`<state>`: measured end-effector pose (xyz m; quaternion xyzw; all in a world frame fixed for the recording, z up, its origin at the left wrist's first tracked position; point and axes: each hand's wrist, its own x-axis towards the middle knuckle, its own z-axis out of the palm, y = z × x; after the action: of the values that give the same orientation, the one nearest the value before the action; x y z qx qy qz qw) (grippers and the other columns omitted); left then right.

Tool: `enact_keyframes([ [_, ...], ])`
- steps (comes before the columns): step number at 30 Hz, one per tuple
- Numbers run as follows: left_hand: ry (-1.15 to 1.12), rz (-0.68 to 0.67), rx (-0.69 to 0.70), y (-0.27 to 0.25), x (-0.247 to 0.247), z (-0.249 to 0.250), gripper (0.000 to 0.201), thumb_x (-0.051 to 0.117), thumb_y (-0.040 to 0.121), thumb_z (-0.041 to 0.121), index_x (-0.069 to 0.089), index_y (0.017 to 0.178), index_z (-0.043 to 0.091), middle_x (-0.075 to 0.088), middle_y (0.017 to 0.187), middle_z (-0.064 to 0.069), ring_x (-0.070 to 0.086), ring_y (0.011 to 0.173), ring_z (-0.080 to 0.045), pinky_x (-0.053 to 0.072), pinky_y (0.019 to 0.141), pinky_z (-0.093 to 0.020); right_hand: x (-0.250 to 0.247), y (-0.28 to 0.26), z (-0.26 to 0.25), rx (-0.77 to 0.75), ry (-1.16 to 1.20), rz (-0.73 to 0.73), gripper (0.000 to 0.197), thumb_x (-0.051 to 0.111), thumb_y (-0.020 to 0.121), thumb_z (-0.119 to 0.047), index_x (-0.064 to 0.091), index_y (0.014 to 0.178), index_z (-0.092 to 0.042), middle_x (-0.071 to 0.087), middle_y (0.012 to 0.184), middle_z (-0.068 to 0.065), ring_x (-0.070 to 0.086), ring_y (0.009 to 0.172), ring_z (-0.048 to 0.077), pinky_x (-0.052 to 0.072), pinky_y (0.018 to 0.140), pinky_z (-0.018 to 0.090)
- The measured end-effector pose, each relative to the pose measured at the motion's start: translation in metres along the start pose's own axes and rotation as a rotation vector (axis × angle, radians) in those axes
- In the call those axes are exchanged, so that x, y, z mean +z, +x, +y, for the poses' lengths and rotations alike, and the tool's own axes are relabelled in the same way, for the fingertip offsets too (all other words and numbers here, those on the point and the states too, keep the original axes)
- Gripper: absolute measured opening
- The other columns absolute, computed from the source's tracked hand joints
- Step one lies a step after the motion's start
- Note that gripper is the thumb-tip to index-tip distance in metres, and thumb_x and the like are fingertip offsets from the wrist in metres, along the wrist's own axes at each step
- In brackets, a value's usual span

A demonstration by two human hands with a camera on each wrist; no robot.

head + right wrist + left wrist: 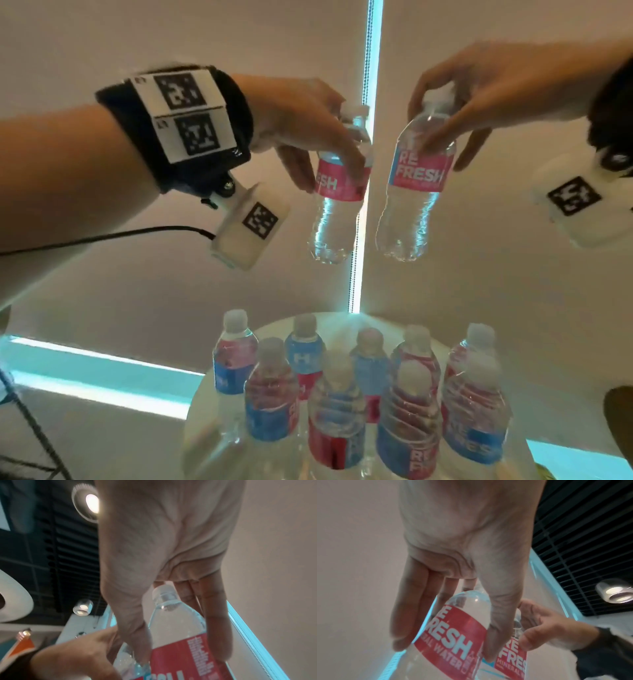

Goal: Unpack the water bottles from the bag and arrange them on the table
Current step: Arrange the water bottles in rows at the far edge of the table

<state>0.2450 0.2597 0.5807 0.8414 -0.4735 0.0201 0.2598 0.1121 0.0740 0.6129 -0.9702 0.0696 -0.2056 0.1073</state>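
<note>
My left hand [322, 144] grips a clear water bottle [337, 212] with a red label by its shoulder, held in the air; the same bottle [453, 635] fills the left wrist view under my left hand [447, 615]. My right hand [455, 113] grips a second red-labelled bottle [414, 192] by the neck and shoulder, just to the right of the first. In the right wrist view this bottle [180, 635] sits between thumb and fingers of my right hand [171, 622]. Both bottles hang upright above several bottles [342, 394] that stand on a round white table [342, 325]. No bag is in view.
The standing bottles crowd the near part of the table, with red and blue labels. Behind is a pale roller blind with a bead chain [356, 240] and bright gaps. A dark tripod leg [30, 428] stands at the lower left.
</note>
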Motion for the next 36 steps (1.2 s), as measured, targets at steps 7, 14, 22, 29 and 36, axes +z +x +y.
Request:
enact_keyframes([
  [7,0.050,-0.159,-0.096,0.082,0.056,-0.102,0.067,0.093,0.061,0.017,0.054,0.115,0.022,0.070,0.088,-0.012,0.072,0.056,-0.027,0.063,0.058,-0.035,0.116,0.085,-0.004,0.143,-0.063,-0.219,0.045,0.088,0.069,-0.011,0.062,0.106,-0.007,0.062,0.110,0.011,0.073,0.085,0.031,0.064,0.060,0.039],
  [14,-0.027,-0.343,-0.153,0.139,0.117,-0.176,0.077,0.090,0.064,0.012,0.048,0.128,0.015,0.067,0.089,-0.016,0.072,0.057,-0.028,0.064,0.065,-0.042,0.204,0.142,0.028,0.269,-0.034,-0.356,0.038,0.087,0.070,-0.010,0.057,0.091,-0.016,0.058,0.122,0.016,0.073,0.092,0.039,0.064,0.066,0.046],
  [22,-0.059,-0.470,-0.229,0.173,0.158,-0.217,0.041,0.080,0.079,0.020,0.058,0.111,0.008,0.070,0.097,-0.019,0.069,0.069,-0.025,0.060,0.078,-0.037,0.269,0.169,0.065,0.329,-0.040,-0.417,0.048,0.084,0.072,-0.006,0.052,0.108,-0.014,0.045,0.117,0.005,0.069,0.097,0.035,0.063,0.056,0.033],
  [29,-0.094,-0.442,-0.166,0.179,0.169,-0.227,0.053,0.086,0.070,0.011,0.055,0.113,0.010,0.070,0.095,-0.018,0.073,0.075,-0.036,0.062,0.078,-0.047,0.285,0.179,0.078,0.325,-0.079,-0.442,0.052,0.082,0.076,-0.008,0.055,0.120,-0.012,0.043,0.114,0.001,0.070,0.092,0.030,0.061,0.054,0.027],
  [36,-0.089,-0.492,-0.192,0.177,0.175,-0.233,0.051,0.079,0.080,0.024,0.057,0.124,0.011,0.068,0.109,-0.011,0.072,0.074,-0.023,0.058,0.068,-0.029,0.289,0.184,0.089,0.321,-0.066,-0.434,0.046,0.084,0.074,-0.008,0.053,0.107,-0.019,0.043,0.119,0.002,0.070,0.094,0.032,0.062,0.055,0.030],
])
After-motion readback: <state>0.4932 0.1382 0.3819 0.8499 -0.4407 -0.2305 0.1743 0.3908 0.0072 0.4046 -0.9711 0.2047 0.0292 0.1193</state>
